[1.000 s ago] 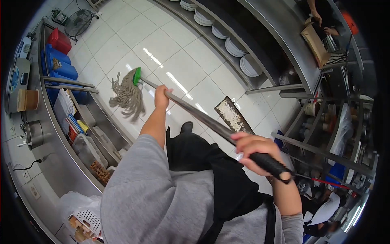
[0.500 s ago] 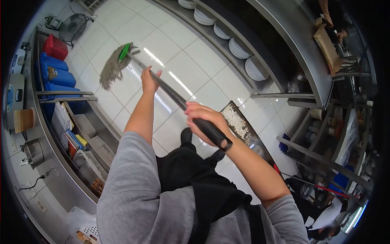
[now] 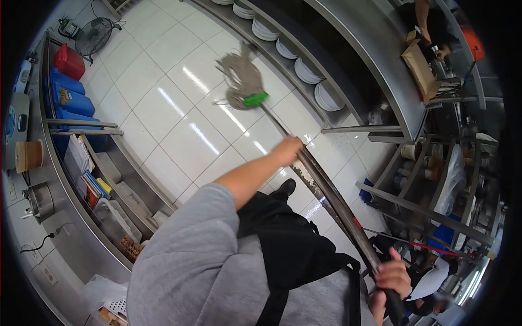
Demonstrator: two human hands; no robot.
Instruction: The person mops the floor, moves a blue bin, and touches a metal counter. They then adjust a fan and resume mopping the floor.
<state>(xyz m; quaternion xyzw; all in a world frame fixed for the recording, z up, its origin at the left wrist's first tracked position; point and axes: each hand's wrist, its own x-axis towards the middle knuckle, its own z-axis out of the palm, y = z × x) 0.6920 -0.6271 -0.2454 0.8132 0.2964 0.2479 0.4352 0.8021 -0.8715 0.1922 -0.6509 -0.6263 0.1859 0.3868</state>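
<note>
A string mop (image 3: 243, 76) with a green clamp lies spread on the white tiled floor (image 3: 179, 130), close to the shelf of plates. Its dark handle (image 3: 340, 209) runs diagonally down to the lower right. My left hand (image 3: 287, 151) is wrapped round the shaft about midway. Near the handle's end, low on the right, my right hand (image 3: 392, 278) grips it with the thumb pointing up. Beneath the handle, a dark-edged floor strip with pale debris (image 3: 305, 176) is partly hidden.
Stacked white plates (image 3: 309, 70) line a low shelf. On the left stand blue bins (image 3: 79, 100), a red container (image 3: 69, 61), a fan (image 3: 93, 37) and a steel counter (image 3: 70, 228). A storage rack (image 3: 424, 201) is at right. Other people are at the right edge, one beside a cardboard box (image 3: 421, 70).
The mop head has swept right across the floor toward the plate shelf. My left hand has moved right and down; my right hand has swung down to the lower right with the handle's end.
</note>
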